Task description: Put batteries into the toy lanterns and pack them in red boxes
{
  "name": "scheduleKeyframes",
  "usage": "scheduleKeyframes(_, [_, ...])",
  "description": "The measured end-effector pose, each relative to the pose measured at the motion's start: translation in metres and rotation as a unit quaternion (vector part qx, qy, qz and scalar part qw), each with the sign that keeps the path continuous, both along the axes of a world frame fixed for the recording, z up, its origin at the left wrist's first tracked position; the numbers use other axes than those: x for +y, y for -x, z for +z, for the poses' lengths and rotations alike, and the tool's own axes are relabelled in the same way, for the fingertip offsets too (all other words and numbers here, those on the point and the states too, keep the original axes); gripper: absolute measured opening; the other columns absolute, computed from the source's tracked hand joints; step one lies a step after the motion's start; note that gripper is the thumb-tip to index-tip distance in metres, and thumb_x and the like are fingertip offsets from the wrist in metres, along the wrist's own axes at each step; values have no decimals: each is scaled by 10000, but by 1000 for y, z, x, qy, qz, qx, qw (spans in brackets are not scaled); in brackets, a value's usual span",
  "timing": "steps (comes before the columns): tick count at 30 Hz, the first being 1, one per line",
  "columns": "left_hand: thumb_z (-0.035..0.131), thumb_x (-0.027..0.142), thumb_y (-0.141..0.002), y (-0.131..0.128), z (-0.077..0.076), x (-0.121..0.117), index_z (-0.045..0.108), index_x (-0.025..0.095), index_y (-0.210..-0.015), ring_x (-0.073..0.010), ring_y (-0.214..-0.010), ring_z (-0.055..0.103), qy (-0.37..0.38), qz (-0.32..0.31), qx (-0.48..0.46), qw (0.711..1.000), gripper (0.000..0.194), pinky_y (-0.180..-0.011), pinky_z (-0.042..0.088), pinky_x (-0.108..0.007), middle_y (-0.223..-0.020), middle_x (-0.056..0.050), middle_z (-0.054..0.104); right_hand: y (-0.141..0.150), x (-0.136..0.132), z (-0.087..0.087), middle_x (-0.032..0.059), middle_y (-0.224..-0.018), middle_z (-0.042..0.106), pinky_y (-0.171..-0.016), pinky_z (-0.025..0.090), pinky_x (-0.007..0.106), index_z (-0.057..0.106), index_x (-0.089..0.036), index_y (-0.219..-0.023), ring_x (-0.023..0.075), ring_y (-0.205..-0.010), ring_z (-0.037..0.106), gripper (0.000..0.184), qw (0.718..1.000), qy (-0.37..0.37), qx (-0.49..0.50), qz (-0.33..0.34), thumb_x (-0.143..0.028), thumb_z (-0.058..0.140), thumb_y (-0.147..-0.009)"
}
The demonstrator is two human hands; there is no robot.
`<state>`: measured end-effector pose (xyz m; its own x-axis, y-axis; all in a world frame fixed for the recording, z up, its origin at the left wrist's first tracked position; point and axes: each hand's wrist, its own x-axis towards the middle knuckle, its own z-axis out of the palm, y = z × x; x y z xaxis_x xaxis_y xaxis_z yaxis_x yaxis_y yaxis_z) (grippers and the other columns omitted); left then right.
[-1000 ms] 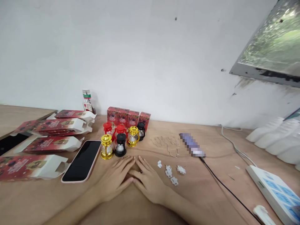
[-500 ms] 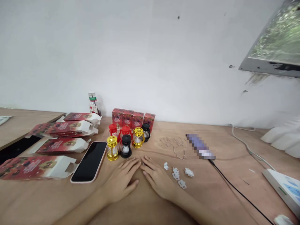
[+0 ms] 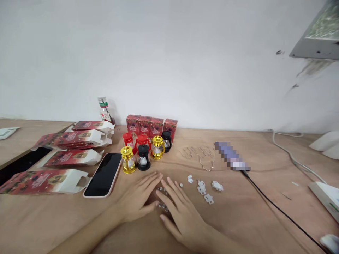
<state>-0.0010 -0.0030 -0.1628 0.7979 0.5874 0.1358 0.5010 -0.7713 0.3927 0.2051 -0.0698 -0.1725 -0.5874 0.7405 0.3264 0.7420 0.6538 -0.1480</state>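
Observation:
My left hand [image 3: 137, 197] lies flat on the wooden table with its fingers stretched out, pointing up and to the right. My right hand [image 3: 181, 210] rests palm down beside it, fingers spread. Between the two hands several small shiny round pieces [image 3: 164, 207] lie on the table, partly covered by my fingers; they look like button cells. Beyond my left hand stand small lanterns: gold [image 3: 128, 160], black [image 3: 143, 158] and red [image 3: 143, 141]. White plastic pieces [image 3: 208, 199] lie right of my right hand. Farther back are thin bent metal wires [image 3: 206, 164].
A black-screened phone [image 3: 103, 175] lies to the left, beside open red cartons [image 3: 45, 181]. Small red boxes [image 3: 145, 125] and a bottle [image 3: 105, 109] stand along the wall. At right are a phone [image 3: 231, 157] with a black cable [image 3: 275, 203] and a power strip [image 3: 327, 201].
My hands have moved apart and the fingers of my right hand have spread, uncovering the small shiny pieces. The view has shifted, so the far right objects sit nearer the edge.

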Motion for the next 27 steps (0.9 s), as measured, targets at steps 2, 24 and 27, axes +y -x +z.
scheduleKeyframes(2, [493, 358, -900, 1, 1, -4, 183, 210, -1473, -259, -1409, 210, 6, -17, 22, 1000, 669, -1136, 271, -485, -1525, -92, 248, -8, -5, -7, 160, -1500, 301, -1057, 386, 536, 420, -124, -1383, 318, -1407, 204, 527, 999, -24, 13, -43, -185, 466, -861])
scheduleKeyframes(24, [427, 225, -970, -12, -2, -24, 583, 208, -1017, -188, -866, 501, -99, -37, -69, 992, 164, -751, 392, -300, -930, -28, 608, -22, -12, -4, 96, -979, 701, -746, 589, 316, 512, -147, -1153, 200, -886, 657, 265, 987, -57, 149, -11, -132, 346, -947])
scheduleKeyframes(27, [381, 234, -987, -12, -1, -24, 580, 199, -994, -184, -845, 498, -123, -50, -81, 988, 203, -735, 377, -294, -911, -27, 607, -21, -12, -3, 79, -876, 696, -695, 580, 304, 544, -157, -1082, 192, -798, 650, 241, 985, -61, 160, 1, -143, 337, -960])
